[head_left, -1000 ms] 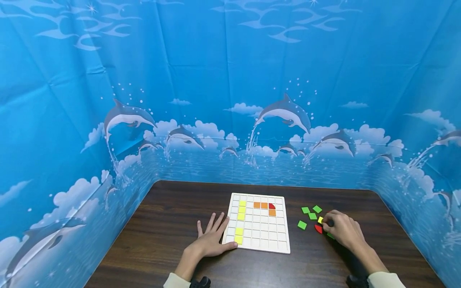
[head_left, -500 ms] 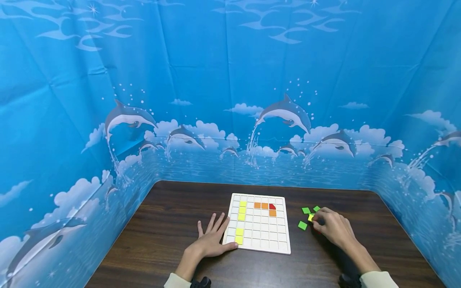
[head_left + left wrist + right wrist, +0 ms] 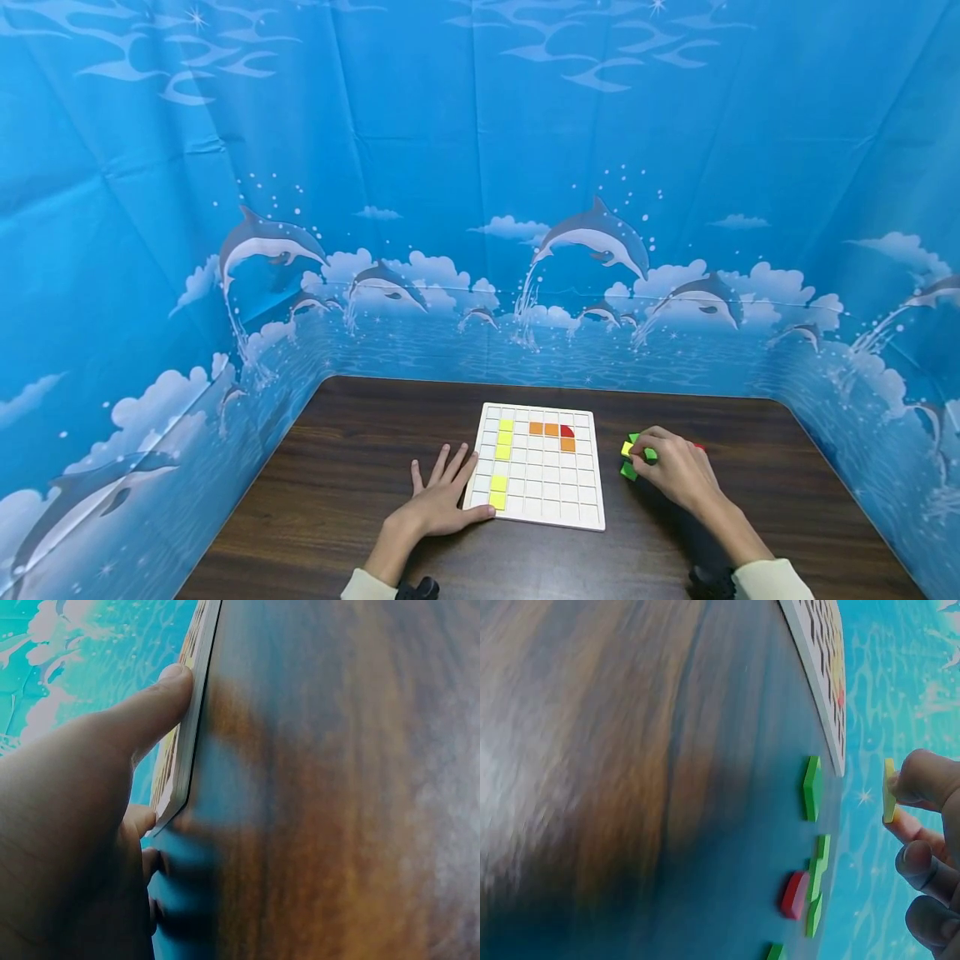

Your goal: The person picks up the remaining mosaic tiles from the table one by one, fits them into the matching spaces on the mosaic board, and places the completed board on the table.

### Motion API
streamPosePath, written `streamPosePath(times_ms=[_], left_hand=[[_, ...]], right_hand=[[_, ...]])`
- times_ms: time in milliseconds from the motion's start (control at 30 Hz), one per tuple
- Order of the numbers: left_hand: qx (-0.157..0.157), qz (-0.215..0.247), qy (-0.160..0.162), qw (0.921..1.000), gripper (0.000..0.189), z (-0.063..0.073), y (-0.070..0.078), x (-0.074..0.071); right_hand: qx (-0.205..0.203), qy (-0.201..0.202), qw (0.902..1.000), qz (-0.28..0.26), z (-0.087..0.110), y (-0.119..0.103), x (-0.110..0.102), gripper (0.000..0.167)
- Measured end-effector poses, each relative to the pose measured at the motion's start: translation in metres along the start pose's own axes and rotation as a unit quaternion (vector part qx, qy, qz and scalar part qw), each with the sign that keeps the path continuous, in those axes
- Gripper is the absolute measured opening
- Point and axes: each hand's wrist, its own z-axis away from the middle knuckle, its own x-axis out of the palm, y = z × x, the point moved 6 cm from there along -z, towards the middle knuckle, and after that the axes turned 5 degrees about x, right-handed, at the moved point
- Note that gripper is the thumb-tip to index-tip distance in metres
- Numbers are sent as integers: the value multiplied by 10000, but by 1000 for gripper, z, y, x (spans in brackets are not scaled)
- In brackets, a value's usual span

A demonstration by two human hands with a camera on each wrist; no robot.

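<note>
A white square grid board [image 3: 543, 475] lies on the dark wooden table. Yellow tiles [image 3: 502, 452] fill several cells of one column, and orange tiles [image 3: 543, 428] with a red rounded tile [image 3: 566, 431] sit near its far edge. My left hand [image 3: 441, 502] is spread flat at the board's left side, its thumb [image 3: 174, 682] on the near edge. Right of the board, my right hand [image 3: 677, 471] pinches a yellow tile [image 3: 889, 790] between thumb and finger, raised off the table. Below it lie green tiles [image 3: 812, 789] and a red piece [image 3: 795, 895], partly hidden by the hand in the head view.
The brown table [image 3: 315, 500] is enclosed by a blue curtain [image 3: 420, 208] printed with dolphins and clouds, at the back and both sides. Another green tile [image 3: 775, 952] lies at the lower edge of the right wrist view.
My right hand has moved left with the yellow tile, from among the loose pieces toward the board. My left hand and the board have stayed in place.
</note>
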Motion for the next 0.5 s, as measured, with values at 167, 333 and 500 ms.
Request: streamPosePath(times_ms=[167, 333, 500], left_hand=[[-89, -188, -42, 9998, 103, -1, 1, 0], [-61, -151, 39, 9999, 107, -6, -10, 9], [79, 4, 66, 9999, 107, -5, -10, 9]], right_hand=[[-15, -77, 9999, -88, -3, -11, 2, 9], [-60, -141, 9998, -133, -8, -22, 6, 12], [-167, -141, 9997, -138, -11, -36, 9, 12]])
